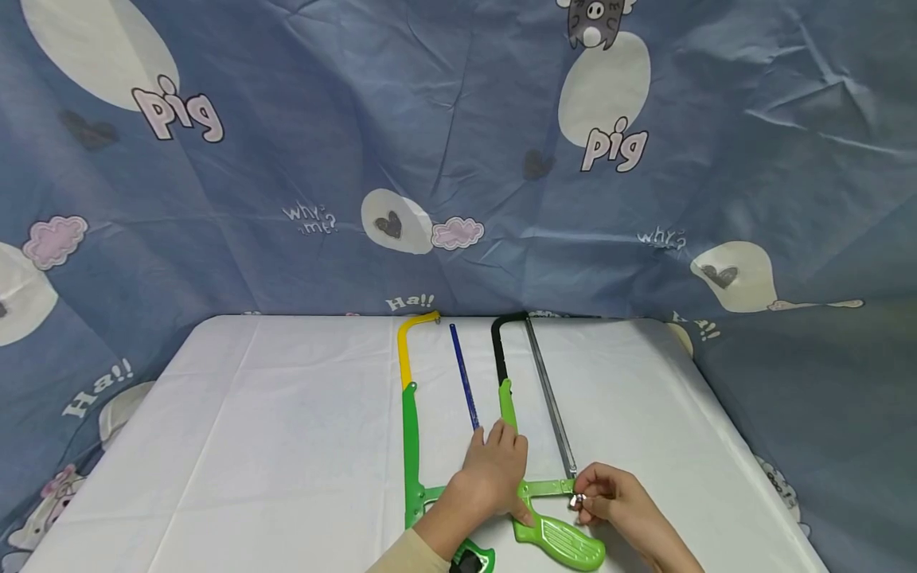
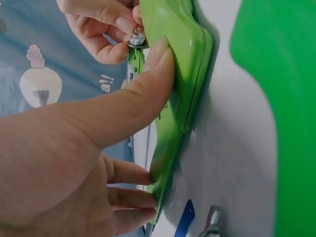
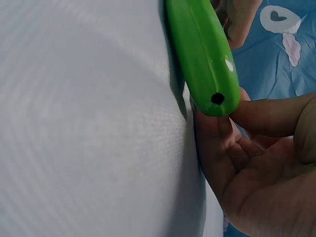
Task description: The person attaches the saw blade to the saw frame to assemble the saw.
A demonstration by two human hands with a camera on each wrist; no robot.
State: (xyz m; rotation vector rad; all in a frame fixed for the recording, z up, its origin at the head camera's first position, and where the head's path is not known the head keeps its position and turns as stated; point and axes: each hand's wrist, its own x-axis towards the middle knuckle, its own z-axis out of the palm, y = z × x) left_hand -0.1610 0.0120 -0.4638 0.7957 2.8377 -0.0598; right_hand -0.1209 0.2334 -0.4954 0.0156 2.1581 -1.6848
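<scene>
A light-green hacksaw with a black front frame lies on the table, a grey blade stretched along its right side. My left hand holds it down, thumb on the handle and fingers along the frame. At the near end of the blade, my right hand pinches a small silver wing nut between thumb and fingers. In the right wrist view the butt of the green handle hides the nut.
Left of my hands lies a second hacksaw, darker green with a yellow front, its handle partly behind my left forearm. Between the two saws is a loose blue blade. A patterned blue cloth hangs behind the white table.
</scene>
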